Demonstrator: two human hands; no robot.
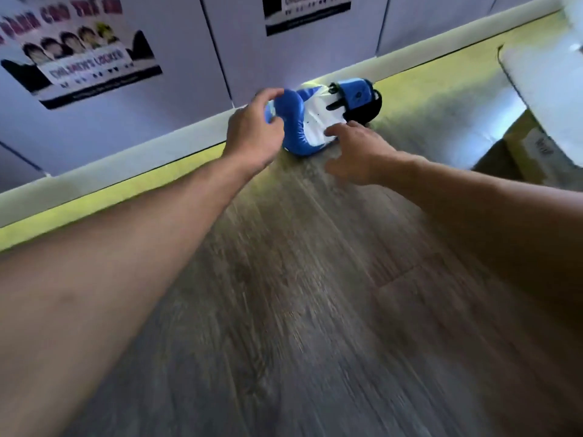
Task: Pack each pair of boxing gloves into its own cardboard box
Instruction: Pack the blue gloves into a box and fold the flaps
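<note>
Both arms are sticking out toward the centre-top of the frame. The glove [310, 121] is lying on its side on the floor [284, 279], just below the plinth [126, 162] that runs under the lockers [246, 42]. Only one glove is showing.

Left hand [252, 134]: I'm curling it round the glove's blue padded end, fingers over the top and thumb underneath, with blue showing in the gap between them. Grip looks closed on it (motion blur is softening the edges, so firmness is unclear).

Right hand [359, 152]: fingers are spreading loosely, palm down, holding nothing. The index fingertip is sitting at the lower right edge of the glove's white panel; I cannot tell whether it's touching or just above.

The glove's cuff [359, 94] is pointing toward the upper right, blue with black strapping, and lying clear of both hands.

The box [533, 156] is sitting at the right edge of the frame, brown card, well apart from the glove. A white flap [542, 89] is hanging above it; I cannot tell whether it's part of that box.

A poster [79, 48] is showing on a locker door at upper left, and a second one [307, 11] at top centre, cut off by the frame. A yellow-green strip [94, 206] is running along the floor beside the plinth.
</note>
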